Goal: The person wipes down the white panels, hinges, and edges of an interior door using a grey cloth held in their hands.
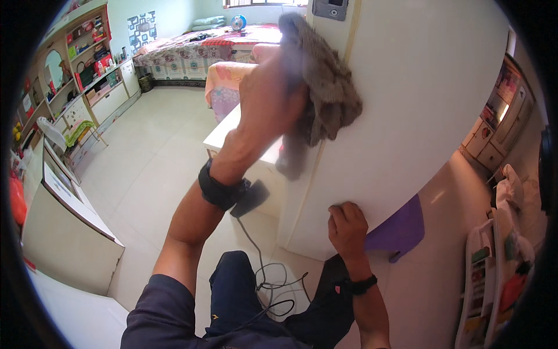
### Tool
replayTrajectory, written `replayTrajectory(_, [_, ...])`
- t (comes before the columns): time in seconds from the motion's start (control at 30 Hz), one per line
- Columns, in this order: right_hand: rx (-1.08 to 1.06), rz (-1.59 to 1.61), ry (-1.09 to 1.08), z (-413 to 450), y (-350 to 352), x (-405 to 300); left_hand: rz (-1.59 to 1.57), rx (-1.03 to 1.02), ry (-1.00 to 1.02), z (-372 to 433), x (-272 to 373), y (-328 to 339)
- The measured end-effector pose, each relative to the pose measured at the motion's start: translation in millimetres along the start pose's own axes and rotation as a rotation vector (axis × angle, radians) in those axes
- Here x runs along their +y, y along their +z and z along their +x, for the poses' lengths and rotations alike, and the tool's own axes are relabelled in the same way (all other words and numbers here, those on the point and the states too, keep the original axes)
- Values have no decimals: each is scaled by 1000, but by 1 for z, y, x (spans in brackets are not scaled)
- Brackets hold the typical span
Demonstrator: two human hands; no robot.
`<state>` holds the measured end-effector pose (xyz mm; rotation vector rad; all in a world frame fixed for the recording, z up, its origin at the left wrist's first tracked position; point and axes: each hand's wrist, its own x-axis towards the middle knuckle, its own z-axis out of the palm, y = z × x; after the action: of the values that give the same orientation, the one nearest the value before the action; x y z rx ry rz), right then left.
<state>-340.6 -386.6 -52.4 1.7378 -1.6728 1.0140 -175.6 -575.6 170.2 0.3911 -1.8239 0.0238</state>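
My left hand (274, 96), blurred, grips a shaggy grey-brown cloth (333, 91). The bunched cloth lies against the edge of a large white door (409, 87), below a grey metal lock plate (330, 9); one end hangs down past my fingers. Lower on the same door, my right hand (348, 227) rests with its fingers curled against the white face. Whether anything is inside those fingers is hidden. A dark strap with a small device (224, 185) is around my left wrist, and a dark band (362, 285) around my right.
A grey cable (266, 279) loops down between my legs. Behind the door stands a white cabinet (222, 131); a purple panel (401, 231) shows under the door's right side. A white rack (479, 279) stands right, a pale cabinet (65, 235) left, a bed (183, 61) beyond.
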Motion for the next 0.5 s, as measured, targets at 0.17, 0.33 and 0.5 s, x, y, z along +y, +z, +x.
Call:
replayTrajectory(0.17, [-26,-9,20,1,-1,-2,9,109,-100,39,4,-1])
replayTrajectory(0.33, [-38,-76,19,-3,4,1,38,142,-47,20,-15,6])
replayTrajectory(0.5, [-49,-29,37,1,8,-3,-173,-4,-46,-48,-13,6])
